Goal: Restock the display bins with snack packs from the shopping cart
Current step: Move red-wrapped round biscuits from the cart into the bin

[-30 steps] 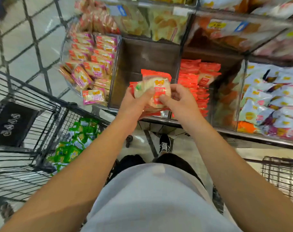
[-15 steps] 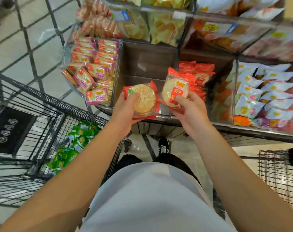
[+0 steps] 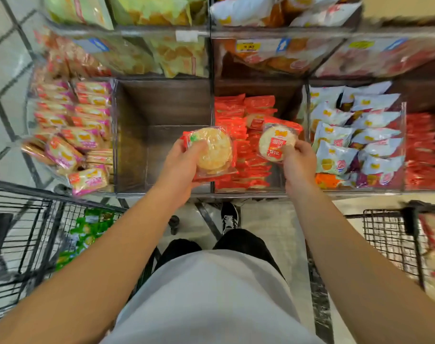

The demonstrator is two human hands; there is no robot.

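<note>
Since half a second ago the hands have drawn further apart. The left hand [image 3: 184, 165] grasps a round pale rice cracker in clear red-edged wrap [image 3: 211, 151] over the divider between the empty brown bin [image 3: 161, 105] and the red-pack bin [image 3: 281, 95]. The right hand [image 3: 297, 161] pinches a second, red-labelled cracker pack [image 3: 274, 142] directly above the red stock [image 3: 246, 135], nearer its drop. Ample room lies below.

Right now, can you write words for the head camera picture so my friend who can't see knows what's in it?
A person's left hand and right hand each hold a round rice cracker in a clear red-edged pack above clear plastic display bins. One bin has no packs in it; the next holds red packs. Black wire shopping carts stand on both sides.
</note>
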